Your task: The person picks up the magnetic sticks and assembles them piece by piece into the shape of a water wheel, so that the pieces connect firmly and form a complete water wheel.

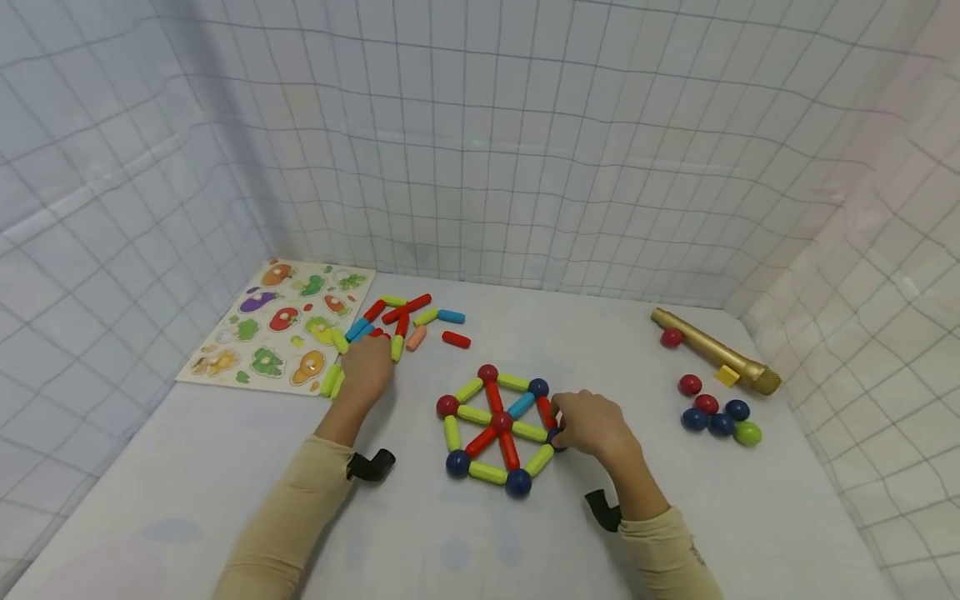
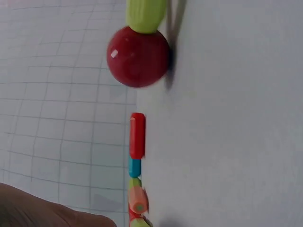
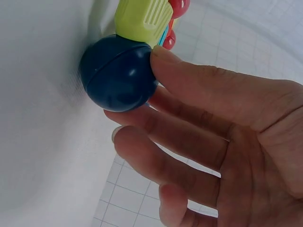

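Note:
A flat wheel of coloured sticks and balls (image 1: 498, 421) lies in the middle of the white table. My right hand (image 1: 561, 427) is at its right rim. In the right wrist view, thumb and fingers of that hand (image 3: 147, 94) pinch a dark blue ball (image 3: 118, 73) joined to a green stick (image 3: 142, 19). My left hand (image 1: 375, 342) reaches into a loose pile of sticks (image 1: 408, 321), fingers hidden under its back. The left wrist view shows a red ball (image 2: 137, 56), a red stick (image 2: 137, 135) and only an edge of the left hand (image 2: 42, 213).
A fruit puzzle board (image 1: 281, 325) lies at the far left. At the right are a gold tube (image 1: 712, 350), a lone red ball (image 1: 671, 337) and a cluster of loose balls (image 1: 716, 417). Grid-patterned fabric walls (image 1: 525, 167) close in three sides.

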Available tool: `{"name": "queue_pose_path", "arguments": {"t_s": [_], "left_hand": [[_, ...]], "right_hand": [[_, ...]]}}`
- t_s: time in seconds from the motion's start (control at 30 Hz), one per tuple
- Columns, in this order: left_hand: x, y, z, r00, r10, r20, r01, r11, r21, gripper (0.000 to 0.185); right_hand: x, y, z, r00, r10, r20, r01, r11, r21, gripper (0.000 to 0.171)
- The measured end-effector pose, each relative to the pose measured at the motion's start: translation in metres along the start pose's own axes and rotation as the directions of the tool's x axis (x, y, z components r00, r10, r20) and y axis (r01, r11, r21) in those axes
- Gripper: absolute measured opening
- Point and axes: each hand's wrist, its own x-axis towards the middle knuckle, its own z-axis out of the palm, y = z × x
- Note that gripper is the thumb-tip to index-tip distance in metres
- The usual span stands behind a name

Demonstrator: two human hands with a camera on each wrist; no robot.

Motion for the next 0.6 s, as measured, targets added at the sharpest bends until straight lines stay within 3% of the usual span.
{"name": "queue_pose_path", "arguments": {"t_s": [0.13,0.23,0.3,0.43,0.5,0.6], "left_hand": [[-0.018,0.011,-0.01,0.999,0.043,0.0,-0.043,0.992,-0.12,0.03],[-0.033,0.031,-0.014,0.984,0.164,-0.063,-0.175,0.953,-0.246,0.031],[-0.042,0.047,-0.012,0.955,0.283,-0.093,-0.298,0.899,-0.321,0.035],[-0.055,0.076,0.0,0.869,0.491,-0.069,-0.476,0.788,-0.391,0.039],[-0.059,0.085,0.004,0.849,0.525,-0.067,-0.507,0.77,-0.388,0.037],[-0.063,0.089,0.006,0.843,0.529,-0.095,-0.523,0.766,-0.374,0.03]], "right_hand": [[0.001,-0.002,0.002,1.0,-0.007,0.007,0.007,1.0,0.012,0.033],[0.001,-0.001,0.002,1.0,-0.017,-0.018,0.017,1.0,0.011,0.031],[0.002,-0.001,0.002,0.998,-0.032,-0.047,0.032,0.999,0.0,0.028],[0.003,0.0,0.003,0.994,-0.063,-0.085,0.062,0.998,-0.018,0.019],[0.004,-0.001,0.004,0.994,-0.07,-0.086,0.069,0.997,-0.019,0.017],[0.005,-0.002,0.005,0.994,-0.071,-0.086,0.07,0.997,-0.01,0.014]]}}
